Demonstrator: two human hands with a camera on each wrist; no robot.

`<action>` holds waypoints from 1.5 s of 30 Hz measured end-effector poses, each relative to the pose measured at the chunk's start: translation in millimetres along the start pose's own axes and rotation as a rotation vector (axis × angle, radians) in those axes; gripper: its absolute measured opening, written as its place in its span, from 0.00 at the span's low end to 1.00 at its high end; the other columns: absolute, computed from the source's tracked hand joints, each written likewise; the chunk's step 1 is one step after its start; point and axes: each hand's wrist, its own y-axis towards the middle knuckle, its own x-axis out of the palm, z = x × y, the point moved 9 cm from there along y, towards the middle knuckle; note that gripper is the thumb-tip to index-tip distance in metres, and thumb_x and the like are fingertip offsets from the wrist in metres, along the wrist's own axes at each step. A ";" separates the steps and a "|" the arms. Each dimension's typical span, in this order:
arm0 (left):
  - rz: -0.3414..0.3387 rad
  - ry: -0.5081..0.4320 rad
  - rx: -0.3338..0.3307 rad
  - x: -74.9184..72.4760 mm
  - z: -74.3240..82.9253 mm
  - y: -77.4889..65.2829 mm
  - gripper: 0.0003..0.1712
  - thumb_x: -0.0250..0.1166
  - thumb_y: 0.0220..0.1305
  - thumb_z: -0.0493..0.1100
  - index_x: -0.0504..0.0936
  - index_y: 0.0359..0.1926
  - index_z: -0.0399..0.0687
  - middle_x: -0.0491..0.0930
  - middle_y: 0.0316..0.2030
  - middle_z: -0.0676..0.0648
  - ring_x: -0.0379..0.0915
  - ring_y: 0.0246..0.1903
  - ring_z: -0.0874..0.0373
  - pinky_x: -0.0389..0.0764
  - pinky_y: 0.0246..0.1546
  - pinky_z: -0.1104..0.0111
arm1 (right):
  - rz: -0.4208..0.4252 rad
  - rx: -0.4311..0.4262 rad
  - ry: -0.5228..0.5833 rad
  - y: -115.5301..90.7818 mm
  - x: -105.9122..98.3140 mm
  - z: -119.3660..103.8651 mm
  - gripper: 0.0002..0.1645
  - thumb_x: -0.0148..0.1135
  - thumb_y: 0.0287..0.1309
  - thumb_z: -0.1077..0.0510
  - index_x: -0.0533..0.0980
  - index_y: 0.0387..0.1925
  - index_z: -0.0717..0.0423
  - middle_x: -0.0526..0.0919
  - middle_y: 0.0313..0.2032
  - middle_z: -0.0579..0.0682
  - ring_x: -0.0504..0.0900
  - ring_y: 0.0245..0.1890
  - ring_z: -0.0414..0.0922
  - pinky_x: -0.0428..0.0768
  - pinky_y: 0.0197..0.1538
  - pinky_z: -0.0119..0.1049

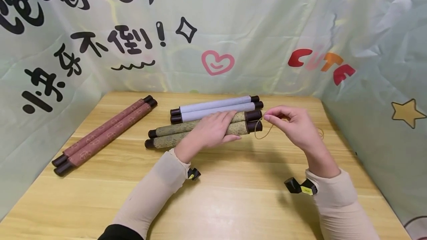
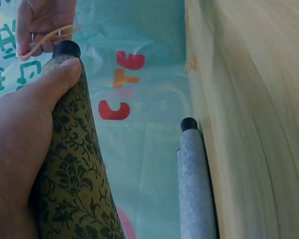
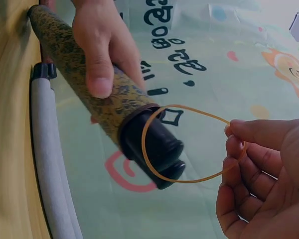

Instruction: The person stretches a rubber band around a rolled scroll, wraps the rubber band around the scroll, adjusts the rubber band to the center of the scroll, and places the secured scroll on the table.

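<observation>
A green-gold patterned scroll [image 1: 238,128], rolled from both ends into two side-by-side rolls with dark end knobs, is held off the table. My left hand [image 1: 215,129] grips it near its right end, thumb along the near side. Thumb and fingertips of my right hand [image 1: 293,125] pinch a thin yellow-brown rubber band [image 3: 143,137] beside the knobs. In the right wrist view the band's loop crosses the dark knobs [image 3: 152,142]; whether it encircles them I cannot tell. Close behind lies a pale blue-grey scroll [image 1: 217,103], also in two rolls.
On the left of the wooden table [image 1: 220,203] a reddish patterned scroll [image 1: 110,133] lies slantwise. Another thin yellowish loop [image 1: 321,133] shows partly behind my right wrist. A printed cloth [image 1: 260,40] hangs around the table's back and sides.
</observation>
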 end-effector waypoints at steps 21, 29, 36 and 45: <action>0.049 -0.019 0.033 -18.7 -2.3 -12.5 0.51 0.43 0.66 0.75 0.50 0.76 0.45 0.67 0.66 0.40 0.65 0.64 0.45 0.64 0.65 0.54 | 0.041 -0.043 0.078 -4.1 10.2 -9.3 0.06 0.67 0.61 0.59 0.85 0.37 0.56 0.86 0.35 0.45 0.79 0.35 0.39 0.74 0.36 0.28; 0.033 -0.052 0.056 -16.3 1.0 -15.0 0.51 0.45 0.65 0.76 0.52 0.76 0.46 0.65 0.68 0.42 0.64 0.65 0.46 0.66 0.64 0.55 | 0.055 -0.004 0.055 -1.7 9.5 -1.4 0.08 0.66 0.63 0.55 0.86 0.39 0.55 0.86 0.37 0.47 0.80 0.38 0.37 0.74 0.38 0.30; 0.079 -0.075 0.150 -21.0 9.6 -17.0 0.49 0.53 0.64 0.73 0.58 0.73 0.45 0.67 0.67 0.43 0.66 0.63 0.48 0.68 0.63 0.57 | 0.065 0.009 0.093 1.4 5.5 11.1 0.09 0.65 0.63 0.56 0.85 0.40 0.58 0.86 0.37 0.45 0.78 0.35 0.39 0.73 0.34 0.29; 0.151 -0.118 0.294 -29.7 30.9 -22.6 0.46 0.61 0.62 0.67 0.64 0.70 0.41 0.70 0.64 0.45 0.69 0.61 0.51 0.69 0.62 0.60 | 0.053 -0.020 0.180 6.1 7.4 20.9 0.08 0.67 0.61 0.59 0.85 0.38 0.60 0.85 0.36 0.47 0.78 0.33 0.40 0.74 0.34 0.28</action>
